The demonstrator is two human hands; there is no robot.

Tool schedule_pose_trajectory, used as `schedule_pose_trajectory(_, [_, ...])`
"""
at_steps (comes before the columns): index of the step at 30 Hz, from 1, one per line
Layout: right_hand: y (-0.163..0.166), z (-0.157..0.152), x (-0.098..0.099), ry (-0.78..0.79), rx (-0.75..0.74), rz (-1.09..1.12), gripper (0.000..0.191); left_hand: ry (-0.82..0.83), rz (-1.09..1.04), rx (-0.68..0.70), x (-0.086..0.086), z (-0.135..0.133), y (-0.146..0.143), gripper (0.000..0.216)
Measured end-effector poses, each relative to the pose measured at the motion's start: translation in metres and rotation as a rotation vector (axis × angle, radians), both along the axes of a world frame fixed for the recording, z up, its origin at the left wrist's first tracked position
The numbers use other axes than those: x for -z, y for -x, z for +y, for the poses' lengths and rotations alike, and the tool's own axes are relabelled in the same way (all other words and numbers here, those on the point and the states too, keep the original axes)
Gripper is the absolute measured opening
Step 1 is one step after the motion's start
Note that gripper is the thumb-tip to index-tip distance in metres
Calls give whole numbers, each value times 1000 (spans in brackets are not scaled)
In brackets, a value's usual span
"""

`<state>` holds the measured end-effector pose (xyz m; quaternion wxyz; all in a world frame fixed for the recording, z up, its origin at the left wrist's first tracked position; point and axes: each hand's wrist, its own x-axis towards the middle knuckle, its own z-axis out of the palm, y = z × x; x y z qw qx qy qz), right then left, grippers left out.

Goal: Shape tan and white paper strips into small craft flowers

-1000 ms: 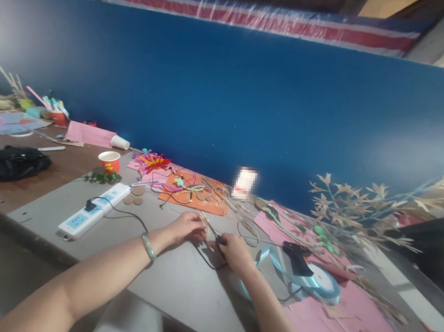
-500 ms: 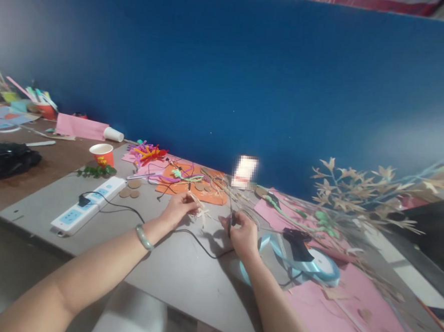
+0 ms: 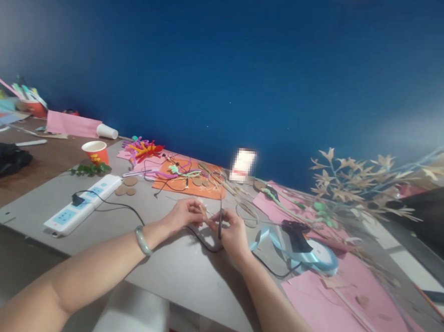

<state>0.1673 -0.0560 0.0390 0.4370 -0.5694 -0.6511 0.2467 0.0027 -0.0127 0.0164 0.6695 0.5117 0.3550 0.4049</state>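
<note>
My left hand (image 3: 185, 215), with a pale green bangle (image 3: 143, 240) at the wrist, is closed on a small piece made of pale, straw-like strips (image 3: 203, 208). Most of that piece is hidden by my fingers. My right hand (image 3: 233, 236) is wrapped round dark-handled scissors (image 3: 220, 222), whose thin blade points up and away from me. The fingertips of both hands meet, or nearly meet, at the pale piece, just above the grey table board (image 3: 195, 284). A black cable (image 3: 202, 242) runs beneath them.
A white power strip (image 3: 82, 205), a red paper cup (image 3: 96, 152) and round brown discs (image 3: 126, 186) lie left. Behind are orange paper (image 3: 190, 186) and colourful pipe cleaners (image 3: 143, 150). Right are a black glue gun (image 3: 296, 235), blue ribbon (image 3: 319, 257), pink paper (image 3: 326, 307) and dried stems (image 3: 328, 180).
My hands have come together; the right moved left with the scissors, and the pale piece is now mostly covered by my fingers. The view has shifted slightly.
</note>
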Motion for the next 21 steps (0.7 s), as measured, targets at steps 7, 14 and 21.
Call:
schedule_pose_trajectory(7, [-2, 3, 1, 45, 13, 45, 18, 38, -4, -8, -7, -4, 0, 31])
schedule_pose_trajectory(14, [-3, 3, 1, 14, 32, 24, 12, 40, -16, 7, -9, -6, -1, 31])
schedule_pose_trajectory(21, [-1, -1, -2, -52, 43, -16, 11, 11, 42, 45, -1, -3, 0, 35])
